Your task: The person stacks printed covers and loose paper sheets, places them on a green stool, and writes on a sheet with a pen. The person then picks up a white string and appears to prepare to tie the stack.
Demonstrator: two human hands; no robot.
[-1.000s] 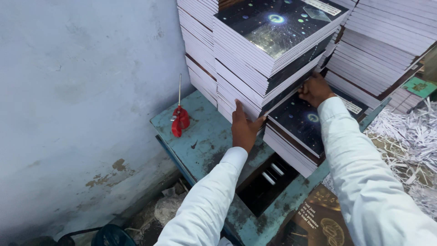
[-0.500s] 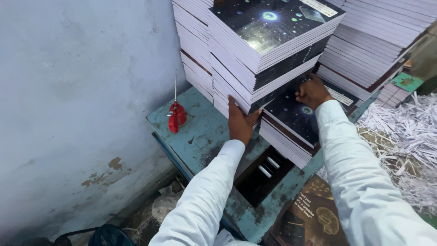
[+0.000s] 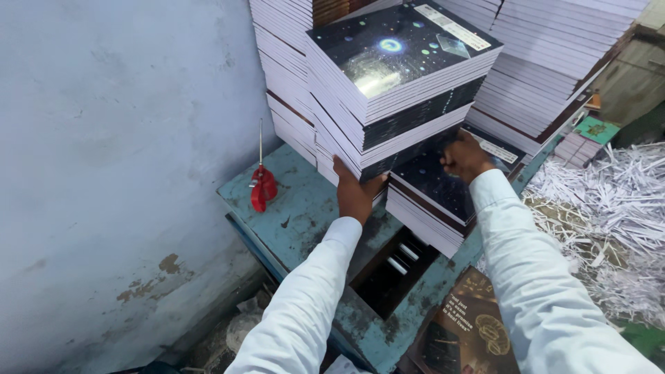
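Observation:
A thick stack of notebooks with dark starry covers is held tilted above a lower pile of the same books. My left hand grips the stack's near left bottom corner. My right hand is under its right side, fingers curled against the stack's underside and resting over the lower pile's cover. Both arms wear white sleeves.
The teal metal table has a dark rectangular opening near its front. A red-handled tool stands at the left. More book stacks rise behind and right. Shredded paper covers the floor on the right; a grey wall is at left.
The held stack has risen and tilted a little off the lower pile; both hands stay in the same grips.

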